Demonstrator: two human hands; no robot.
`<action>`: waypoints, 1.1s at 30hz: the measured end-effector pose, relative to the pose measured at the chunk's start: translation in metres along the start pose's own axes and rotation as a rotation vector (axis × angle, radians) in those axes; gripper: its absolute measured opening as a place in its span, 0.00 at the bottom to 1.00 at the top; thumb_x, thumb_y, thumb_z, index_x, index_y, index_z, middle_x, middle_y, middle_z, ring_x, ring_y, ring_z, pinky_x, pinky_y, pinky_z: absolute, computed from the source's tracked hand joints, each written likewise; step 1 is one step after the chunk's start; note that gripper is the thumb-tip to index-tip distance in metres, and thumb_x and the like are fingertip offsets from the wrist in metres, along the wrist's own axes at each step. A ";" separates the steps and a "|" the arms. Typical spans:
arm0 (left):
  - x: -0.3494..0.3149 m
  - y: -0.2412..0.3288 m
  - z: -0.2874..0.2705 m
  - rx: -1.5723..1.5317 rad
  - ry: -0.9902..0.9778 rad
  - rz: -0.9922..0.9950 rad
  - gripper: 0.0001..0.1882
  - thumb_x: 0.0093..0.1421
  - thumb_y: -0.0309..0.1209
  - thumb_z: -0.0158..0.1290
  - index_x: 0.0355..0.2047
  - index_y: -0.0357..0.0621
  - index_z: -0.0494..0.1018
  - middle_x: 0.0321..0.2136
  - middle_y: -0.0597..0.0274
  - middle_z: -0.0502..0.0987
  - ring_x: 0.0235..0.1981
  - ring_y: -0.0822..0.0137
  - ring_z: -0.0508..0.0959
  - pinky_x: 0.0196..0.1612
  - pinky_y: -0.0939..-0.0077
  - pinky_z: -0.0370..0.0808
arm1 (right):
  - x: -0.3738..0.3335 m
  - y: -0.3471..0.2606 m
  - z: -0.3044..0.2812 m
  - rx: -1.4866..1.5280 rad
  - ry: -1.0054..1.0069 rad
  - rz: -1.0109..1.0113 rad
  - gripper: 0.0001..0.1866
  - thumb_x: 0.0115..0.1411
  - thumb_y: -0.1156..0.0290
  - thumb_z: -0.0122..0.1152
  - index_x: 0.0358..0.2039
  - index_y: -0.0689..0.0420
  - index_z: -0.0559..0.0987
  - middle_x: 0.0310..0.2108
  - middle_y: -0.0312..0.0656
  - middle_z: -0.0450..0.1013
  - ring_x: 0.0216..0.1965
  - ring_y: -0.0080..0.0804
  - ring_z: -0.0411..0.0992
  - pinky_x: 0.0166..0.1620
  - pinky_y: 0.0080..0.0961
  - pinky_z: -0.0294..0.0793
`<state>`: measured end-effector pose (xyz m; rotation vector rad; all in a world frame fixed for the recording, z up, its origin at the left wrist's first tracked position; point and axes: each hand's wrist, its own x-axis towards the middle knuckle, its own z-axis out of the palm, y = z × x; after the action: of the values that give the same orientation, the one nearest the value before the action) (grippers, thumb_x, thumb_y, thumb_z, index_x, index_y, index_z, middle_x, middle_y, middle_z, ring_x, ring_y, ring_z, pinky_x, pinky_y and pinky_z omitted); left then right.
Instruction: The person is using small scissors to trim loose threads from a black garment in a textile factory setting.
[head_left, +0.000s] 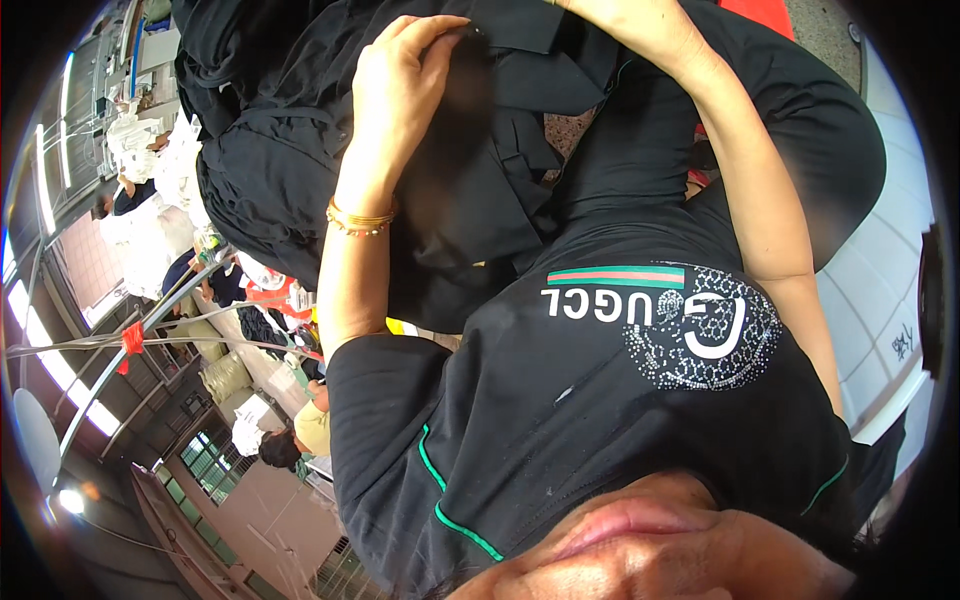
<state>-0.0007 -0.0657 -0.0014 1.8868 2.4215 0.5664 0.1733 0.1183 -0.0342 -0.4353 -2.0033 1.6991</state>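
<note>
Evidently the black cloth (520, 85) lies under and between both hands, spreading toward the lap, with a bunched dark heap (270, 165) just beside the left wrist. The left hand (403, 85) curves its fingers toward the thumb over the fabric; whether it pinches any, I cannot tell. The right hand (645, 25) reaches past the cloth's far side, its fingertips cut off, so its grip cannot be told.
</note>
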 end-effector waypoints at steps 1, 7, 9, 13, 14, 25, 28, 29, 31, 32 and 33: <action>0.000 -0.002 -0.001 -0.217 0.015 -0.074 0.10 0.63 0.29 0.63 0.44 0.43 0.83 0.35 0.62 0.84 0.34 0.70 0.83 0.41 0.79 0.77 | -0.005 -0.010 0.002 -0.109 0.025 0.019 0.15 0.64 0.70 0.69 0.48 0.64 0.82 0.35 0.34 0.78 0.35 0.18 0.72 0.40 0.19 0.73; 0.003 -0.005 -0.016 -1.020 -0.021 -0.373 0.12 0.65 0.27 0.62 0.48 0.37 0.83 0.41 0.61 0.86 0.43 0.74 0.83 0.51 0.83 0.76 | -0.015 -0.040 0.008 -0.194 0.139 -0.479 0.16 0.60 0.75 0.71 0.49 0.65 0.82 0.39 0.45 0.80 0.36 0.29 0.77 0.40 0.23 0.77; 0.002 -0.004 -0.019 -1.220 -0.016 -0.401 0.12 0.65 0.26 0.61 0.47 0.36 0.83 0.41 0.59 0.86 0.44 0.71 0.84 0.53 0.80 0.76 | -0.016 -0.044 0.009 -0.177 0.147 -0.552 0.17 0.58 0.77 0.72 0.48 0.65 0.82 0.40 0.46 0.80 0.36 0.31 0.78 0.40 0.23 0.78; 0.002 0.003 -0.021 -1.249 -0.005 -0.434 0.11 0.65 0.26 0.61 0.46 0.35 0.83 0.41 0.58 0.86 0.45 0.69 0.84 0.56 0.77 0.76 | -0.014 -0.042 0.009 -0.183 0.156 -0.649 0.18 0.56 0.75 0.74 0.48 0.63 0.83 0.37 0.46 0.80 0.34 0.35 0.79 0.38 0.26 0.79; 0.002 0.003 -0.022 -1.256 0.001 -0.455 0.11 0.64 0.26 0.60 0.46 0.35 0.83 0.42 0.57 0.86 0.46 0.68 0.84 0.57 0.76 0.75 | -0.014 -0.039 0.008 -0.299 0.136 -0.634 0.18 0.55 0.73 0.74 0.47 0.62 0.84 0.36 0.46 0.79 0.33 0.36 0.79 0.37 0.27 0.78; 0.003 -0.016 -0.006 -1.412 0.072 -0.605 0.09 0.64 0.27 0.61 0.43 0.37 0.83 0.43 0.57 0.85 0.47 0.68 0.83 0.58 0.74 0.75 | 0.014 -0.001 0.032 -0.050 0.274 -0.984 0.19 0.56 0.70 0.74 0.49 0.57 0.84 0.33 0.42 0.76 0.31 0.36 0.76 0.34 0.29 0.76; 0.001 -0.017 -0.007 -1.469 0.047 -0.679 0.09 0.63 0.27 0.61 0.43 0.38 0.83 0.43 0.58 0.85 0.47 0.68 0.83 0.58 0.74 0.75 | -0.009 -0.024 0.019 -0.392 0.118 -0.645 0.18 0.57 0.71 0.73 0.48 0.57 0.85 0.32 0.42 0.76 0.31 0.36 0.76 0.35 0.28 0.75; 0.000 -0.017 -0.007 -1.486 0.041 -0.719 0.09 0.63 0.27 0.61 0.43 0.38 0.83 0.43 0.59 0.85 0.47 0.68 0.83 0.58 0.74 0.74 | -0.009 -0.024 0.020 -0.392 0.117 -0.643 0.18 0.57 0.71 0.73 0.48 0.57 0.85 0.32 0.42 0.76 0.31 0.36 0.76 0.35 0.28 0.75; 0.000 -0.018 -0.005 -1.504 0.034 -0.759 0.09 0.63 0.27 0.61 0.43 0.38 0.83 0.43 0.59 0.85 0.47 0.68 0.83 0.59 0.74 0.74 | -0.009 -0.024 0.021 -0.375 0.130 -0.648 0.16 0.57 0.71 0.73 0.47 0.58 0.85 0.32 0.42 0.76 0.31 0.36 0.76 0.35 0.28 0.76; 0.002 -0.017 -0.004 -1.494 0.036 -0.756 0.09 0.64 0.27 0.61 0.43 0.38 0.83 0.43 0.59 0.85 0.47 0.69 0.83 0.60 0.74 0.73 | -0.004 -0.015 0.023 -0.380 0.134 -0.644 0.16 0.57 0.71 0.73 0.47 0.58 0.85 0.32 0.42 0.76 0.31 0.36 0.76 0.35 0.28 0.76; 0.004 -0.015 -0.002 -1.484 0.037 -0.752 0.08 0.64 0.27 0.61 0.42 0.39 0.83 0.43 0.59 0.85 0.47 0.69 0.82 0.60 0.74 0.72 | 0.005 0.003 0.027 -0.239 0.221 -0.804 0.16 0.57 0.72 0.72 0.47 0.58 0.85 0.32 0.42 0.76 0.31 0.37 0.76 0.35 0.28 0.76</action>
<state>-0.0161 -0.0656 -0.0036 0.3411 1.4933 1.5805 0.1543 0.0988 -0.0397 0.1119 -1.8527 0.8845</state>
